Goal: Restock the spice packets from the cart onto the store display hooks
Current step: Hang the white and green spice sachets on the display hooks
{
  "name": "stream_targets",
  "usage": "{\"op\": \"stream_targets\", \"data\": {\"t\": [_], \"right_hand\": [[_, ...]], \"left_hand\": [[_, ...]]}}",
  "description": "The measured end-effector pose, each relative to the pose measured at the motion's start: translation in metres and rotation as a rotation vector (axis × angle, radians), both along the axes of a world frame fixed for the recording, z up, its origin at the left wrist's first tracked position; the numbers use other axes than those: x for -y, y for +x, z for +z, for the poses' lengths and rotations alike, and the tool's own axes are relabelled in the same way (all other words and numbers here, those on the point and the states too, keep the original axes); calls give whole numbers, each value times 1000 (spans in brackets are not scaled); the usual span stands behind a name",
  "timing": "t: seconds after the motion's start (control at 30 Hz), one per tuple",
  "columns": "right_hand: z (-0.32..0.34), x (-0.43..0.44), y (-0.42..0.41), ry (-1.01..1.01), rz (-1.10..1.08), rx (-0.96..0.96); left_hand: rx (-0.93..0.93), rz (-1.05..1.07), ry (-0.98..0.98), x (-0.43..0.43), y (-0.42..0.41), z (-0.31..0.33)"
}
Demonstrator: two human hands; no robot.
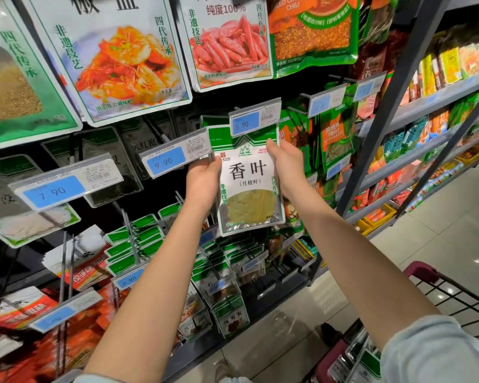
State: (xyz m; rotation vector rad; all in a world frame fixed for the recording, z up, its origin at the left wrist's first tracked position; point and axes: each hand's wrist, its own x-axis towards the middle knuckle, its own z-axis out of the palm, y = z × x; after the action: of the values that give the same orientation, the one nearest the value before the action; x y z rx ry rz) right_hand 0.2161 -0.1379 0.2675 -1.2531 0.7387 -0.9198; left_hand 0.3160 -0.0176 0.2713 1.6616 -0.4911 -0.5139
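From the cart (426,275) below, we hold up a green-and-white bay-leaf packet (248,183), dried leaves showing through its window, our left hand (203,179) and right hand (286,167) pinching its sides beneath the 5.90 price tag (255,117).

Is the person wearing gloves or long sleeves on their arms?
No gloves: the left hand and right hand are bare, with no rings or watch showing. Both forearms are bare. A pale blue-grey sleeve covers the right upper arm.

Packet (248,183) btwn hands, under price tag (255,117); cart (454,294) lower right.
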Motion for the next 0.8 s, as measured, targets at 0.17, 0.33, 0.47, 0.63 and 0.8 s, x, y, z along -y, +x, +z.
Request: {"op": "stream_targets", "data": {"t": [0.17, 0.33, 0.47, 0.63, 0.8], "right_hand": [[6, -10, -4, 6, -26, -16], [6, -8, 4, -24, -46, -40], [2, -2, 9, -35, -55, -62], [5, -12, 3, -23, -71, 20], [0, -8, 13, -69, -49, -22]], "left_hand": [[-23, 17, -6, 1, 2, -5], [-36, 52, 49, 7, 4, 2], [34, 81, 160, 10, 6, 3], [103, 95, 230, 11, 8, 6], [53, 125, 194, 11, 9, 7]]}}
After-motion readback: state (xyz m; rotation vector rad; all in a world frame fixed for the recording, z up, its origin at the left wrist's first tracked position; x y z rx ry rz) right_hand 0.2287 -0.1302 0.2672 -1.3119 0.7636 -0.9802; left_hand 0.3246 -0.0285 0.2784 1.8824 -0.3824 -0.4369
